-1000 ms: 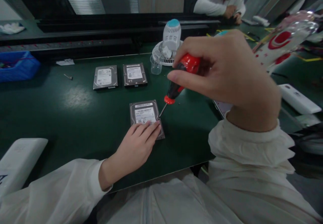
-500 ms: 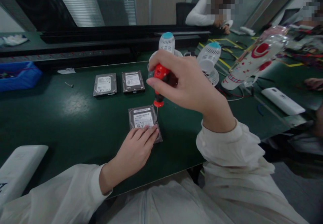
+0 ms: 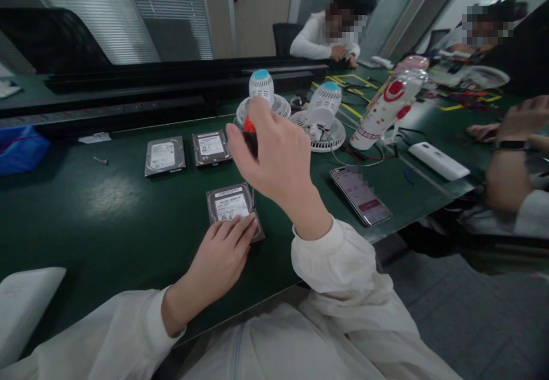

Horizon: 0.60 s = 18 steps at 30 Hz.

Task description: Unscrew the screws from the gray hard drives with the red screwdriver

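A hard drive (image 3: 229,204) lies label up on the green table (image 3: 107,220) in front of me. My left hand (image 3: 223,257) rests flat on its near edge, fingers stretched out and pressing it down. My right hand (image 3: 274,160) is closed round a red and black screwdriver (image 3: 250,134), held upright. Its thin shaft reaches down to the drive's right edge. Most of the handle is hidden behind my fingers.
Two more hard drives (image 3: 165,155) (image 3: 210,147) lie farther back. Two small white fans (image 3: 262,97) (image 3: 322,117) stand behind them. A phone (image 3: 360,194), a white block (image 3: 438,160) and a red and white bottle-shaped object (image 3: 386,108) sit right. Other people work at the right and far end.
My right hand has swung left and lower, bringing the screwdriver from a slant to upright over the drive's right edge. The view has turned right. My left hand stays on the drive.
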Each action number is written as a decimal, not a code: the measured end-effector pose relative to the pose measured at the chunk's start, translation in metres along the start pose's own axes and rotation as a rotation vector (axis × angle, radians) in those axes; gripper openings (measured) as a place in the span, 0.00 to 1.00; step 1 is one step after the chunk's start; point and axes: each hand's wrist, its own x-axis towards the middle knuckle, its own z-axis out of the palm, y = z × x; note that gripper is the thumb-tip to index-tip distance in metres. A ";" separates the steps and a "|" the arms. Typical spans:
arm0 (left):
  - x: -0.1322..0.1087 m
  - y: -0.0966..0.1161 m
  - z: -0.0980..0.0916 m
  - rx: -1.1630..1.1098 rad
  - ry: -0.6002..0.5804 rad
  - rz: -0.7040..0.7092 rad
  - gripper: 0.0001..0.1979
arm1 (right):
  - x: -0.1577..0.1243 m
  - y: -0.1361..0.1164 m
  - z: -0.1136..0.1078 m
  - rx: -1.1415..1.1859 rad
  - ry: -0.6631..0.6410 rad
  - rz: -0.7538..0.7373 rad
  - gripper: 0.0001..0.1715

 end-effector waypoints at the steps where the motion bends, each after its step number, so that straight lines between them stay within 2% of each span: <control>1: 0.000 0.000 0.000 0.002 -0.005 -0.003 0.23 | -0.003 -0.001 0.000 0.015 0.002 -0.010 0.14; 6: -0.001 -0.001 0.001 -0.003 -0.006 -0.001 0.23 | -0.014 0.002 -0.001 0.190 -0.029 -0.125 0.23; 9: -0.001 -0.001 0.001 -0.001 0.000 0.001 0.23 | -0.019 0.003 0.000 0.252 -0.062 -0.147 0.21; 13: -0.001 0.000 0.001 -0.001 -0.012 -0.009 0.23 | -0.021 0.003 0.001 0.294 -0.011 -0.185 0.19; 18: -0.001 0.000 -0.001 -0.007 -0.030 -0.015 0.23 | -0.019 0.011 -0.001 0.468 -0.014 -0.305 0.21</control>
